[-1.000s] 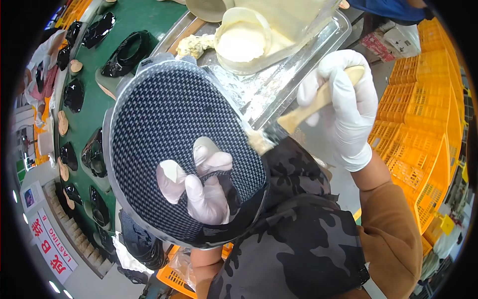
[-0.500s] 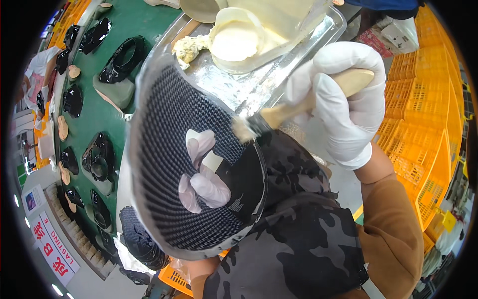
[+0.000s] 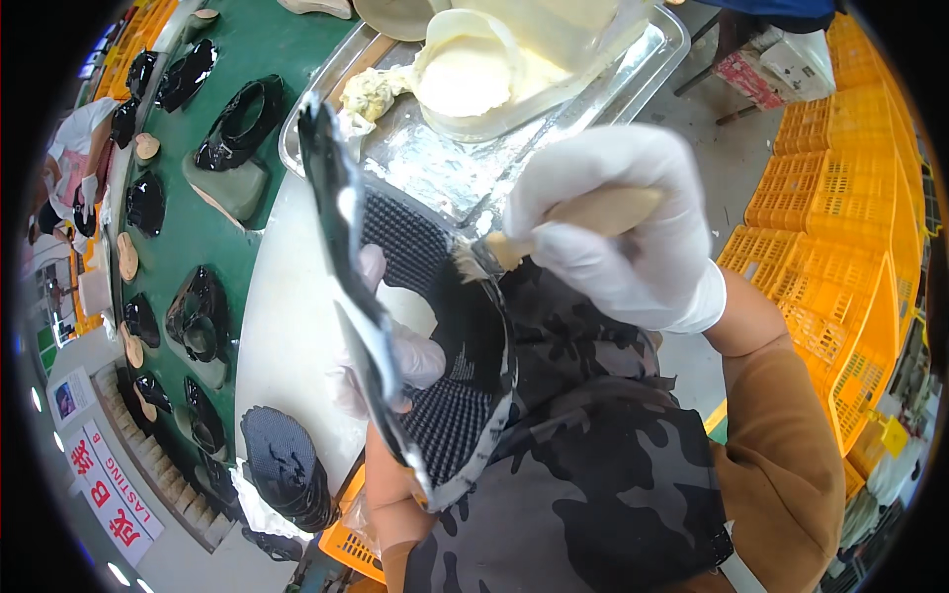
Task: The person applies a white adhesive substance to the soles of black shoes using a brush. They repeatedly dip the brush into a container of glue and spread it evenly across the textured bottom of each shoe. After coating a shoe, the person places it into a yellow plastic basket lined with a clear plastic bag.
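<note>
Since the earlier frame, the shoe upper (image 3: 460, 321) has swung its nine-o'clock side nearly edge-on to me, and the right hand (image 3: 643, 259) has drawn inward. From my end, the upper sits just toward nine from centre, with the left hand (image 3: 419, 360) clamped on it. The right hand, at two o'clock, is closed around a brush (image 3: 605, 211), bristles over the upper's one-o'clock edge. At twelve, a metal tray (image 3: 413, 186) carries a tub (image 3: 474, 129) of white paste (image 3: 465, 87).

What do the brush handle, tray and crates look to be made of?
Brush handle: probably wood, pale and matt. Tray: metal, judging by its bright, silvery glints under whitish smears. Crates: likely moulded plastic, evenly orange with slotted walls.
</note>
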Demonstrator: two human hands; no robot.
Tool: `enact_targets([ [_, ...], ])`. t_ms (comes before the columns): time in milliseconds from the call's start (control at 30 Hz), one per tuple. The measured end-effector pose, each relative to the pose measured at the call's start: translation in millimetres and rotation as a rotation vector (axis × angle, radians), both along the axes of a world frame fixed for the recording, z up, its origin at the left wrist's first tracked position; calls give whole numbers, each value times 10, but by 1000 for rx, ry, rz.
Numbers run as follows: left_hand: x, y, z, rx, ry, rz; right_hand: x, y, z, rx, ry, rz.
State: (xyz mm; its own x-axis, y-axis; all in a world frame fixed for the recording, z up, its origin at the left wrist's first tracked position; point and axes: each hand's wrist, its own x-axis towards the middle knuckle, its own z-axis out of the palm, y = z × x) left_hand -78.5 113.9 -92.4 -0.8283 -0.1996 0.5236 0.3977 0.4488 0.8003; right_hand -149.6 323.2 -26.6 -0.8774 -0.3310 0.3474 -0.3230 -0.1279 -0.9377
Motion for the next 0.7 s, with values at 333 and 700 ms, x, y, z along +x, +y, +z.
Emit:
enact_targets([
  [333, 79, -42, -32, -43, 3, 29, 234, 61, 78, -480, -331, 85],
  [700, -372, -291, -122, -162, 883, 2, 281, 173, 41, -244, -367, 195],
])
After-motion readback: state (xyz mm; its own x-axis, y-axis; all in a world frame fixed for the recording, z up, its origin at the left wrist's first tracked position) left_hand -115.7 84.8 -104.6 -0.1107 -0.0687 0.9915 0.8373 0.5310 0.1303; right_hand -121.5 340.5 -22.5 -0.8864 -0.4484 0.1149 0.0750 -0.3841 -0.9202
